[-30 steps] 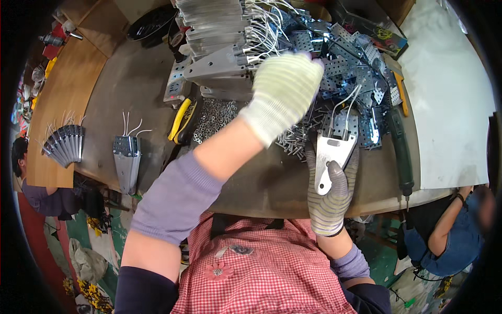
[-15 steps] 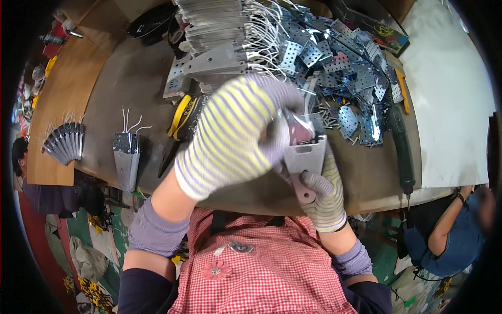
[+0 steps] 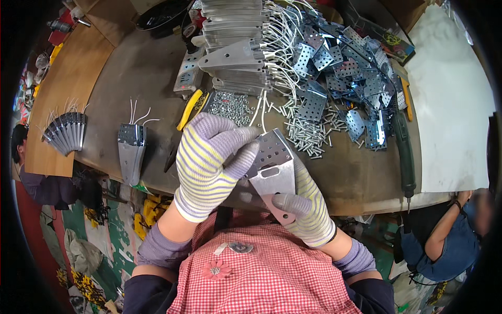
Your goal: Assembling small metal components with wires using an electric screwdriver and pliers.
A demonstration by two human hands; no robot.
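Leaning toward upper left in my feed, the metal housing [image 3: 277, 184] runs from my clasping right grip [image 3: 312, 212] to my pinching left grip [image 3: 212, 162].

The tapered case [image 3: 277, 183] is smooth, dull grey metal; the perforated plate [image 3: 274, 147] at its wide end is metal too, but dark and glossy. The worker's left glove [image 3: 212, 170] and right glove [image 3: 311, 209] are ribbed, matt knit cloth. Loose screws [image 3: 306, 138] look like shiny bare metal — the board [image 3: 78, 68] is smooth wood, the apron [image 3: 272, 275] woven cloth.
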